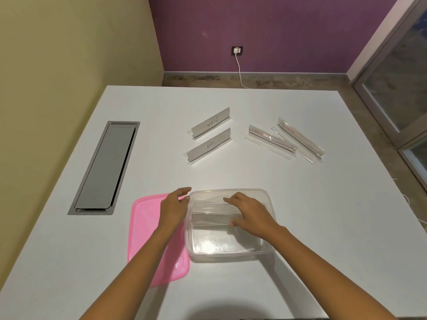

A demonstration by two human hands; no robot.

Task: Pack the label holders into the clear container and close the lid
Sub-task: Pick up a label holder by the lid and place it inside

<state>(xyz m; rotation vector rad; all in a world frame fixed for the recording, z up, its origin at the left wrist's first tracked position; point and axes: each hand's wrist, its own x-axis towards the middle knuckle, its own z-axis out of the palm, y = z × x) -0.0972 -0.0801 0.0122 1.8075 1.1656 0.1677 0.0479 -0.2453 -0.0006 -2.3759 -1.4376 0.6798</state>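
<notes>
The clear container [231, 251] sits open near the table's front. A label holder [212, 218] lies inside it along the far side, and my right hand [250, 214] grips its right end inside the container. My left hand [175, 206] rests against the container's left rim, fingers curled on the corner. The pink lid [143, 227] lies flat just left of the container, partly under my left arm. Several more label holders stand farther back: one marked ZEBRA [209, 123], one below it [208, 146], and two lying to the right [270, 142], [298, 139].
A grey cable hatch [104, 167] is set into the white table [323, 215] at the left. A wall socket with a white charger and cable [237, 50] is on the purple wall beyond. A glass door stands at the right.
</notes>
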